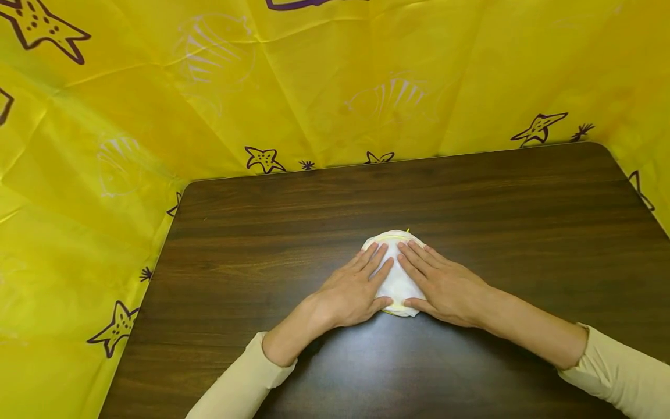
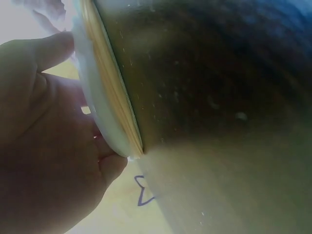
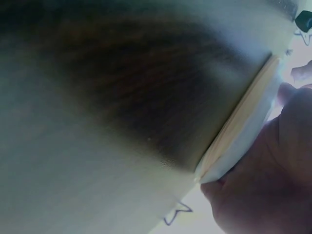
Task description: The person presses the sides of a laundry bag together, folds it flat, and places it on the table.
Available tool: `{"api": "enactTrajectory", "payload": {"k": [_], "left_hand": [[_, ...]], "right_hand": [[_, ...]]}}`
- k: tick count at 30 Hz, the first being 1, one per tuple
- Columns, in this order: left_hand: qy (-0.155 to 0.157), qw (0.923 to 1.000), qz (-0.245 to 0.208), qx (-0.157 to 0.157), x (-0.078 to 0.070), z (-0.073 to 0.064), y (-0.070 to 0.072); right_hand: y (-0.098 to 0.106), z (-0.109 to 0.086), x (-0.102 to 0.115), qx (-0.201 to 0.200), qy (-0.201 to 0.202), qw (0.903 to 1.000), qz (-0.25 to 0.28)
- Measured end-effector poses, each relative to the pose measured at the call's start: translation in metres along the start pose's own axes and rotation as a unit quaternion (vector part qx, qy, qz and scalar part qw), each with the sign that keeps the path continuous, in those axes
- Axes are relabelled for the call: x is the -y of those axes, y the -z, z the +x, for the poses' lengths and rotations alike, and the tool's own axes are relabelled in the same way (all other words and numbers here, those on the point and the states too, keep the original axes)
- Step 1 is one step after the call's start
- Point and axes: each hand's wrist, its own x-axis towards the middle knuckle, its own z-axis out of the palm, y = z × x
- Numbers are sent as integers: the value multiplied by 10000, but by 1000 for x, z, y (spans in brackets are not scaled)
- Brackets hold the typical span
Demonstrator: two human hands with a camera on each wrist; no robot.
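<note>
A flat, round white bundle (image 1: 396, 283) lies on the table, with thin yellow lines near its far and near edges and a small yellow tip sticking out at the far side. My left hand (image 1: 353, 291) rests on its left part, fingers straight and spread. On the right part my right hand (image 1: 451, 286) lies the same way, both thumbs at the near edge. From the side, the left wrist view shows the bundle (image 2: 100, 97) as pale yellow layers under a whitish cover. The right wrist view shows the same layered edge of the bundle (image 3: 239, 124) beside the right hand (image 3: 273, 170).
The dark wood-grain table (image 1: 272, 233) has rounded far corners. A yellow cloth (image 1: 314, 87) printed with starfish and fish hangs behind it and along its left and right sides. Light sleeves (image 1: 246, 378) cover the forearms.
</note>
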Motion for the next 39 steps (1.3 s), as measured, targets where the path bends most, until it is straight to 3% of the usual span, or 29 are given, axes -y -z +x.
{"api": "enactTrajectory", "payload": {"k": [14, 24, 33, 39], "left_hand": [[214, 9990, 267, 281, -5, 2, 2], [158, 9993, 342, 58, -4, -2, 0], [197, 9990, -30, -394, -4, -8, -3], [285, 9979, -218, -530, -4, -11, -1]], "right_hand": [[2, 2, 4, 207, -127, 9997, -59], [0, 1, 3, 30, -1, 9998, 192], [6, 0, 6, 190, -255, 9984, 466], [10, -1, 5, -159, -333, 9983, 446]]}}
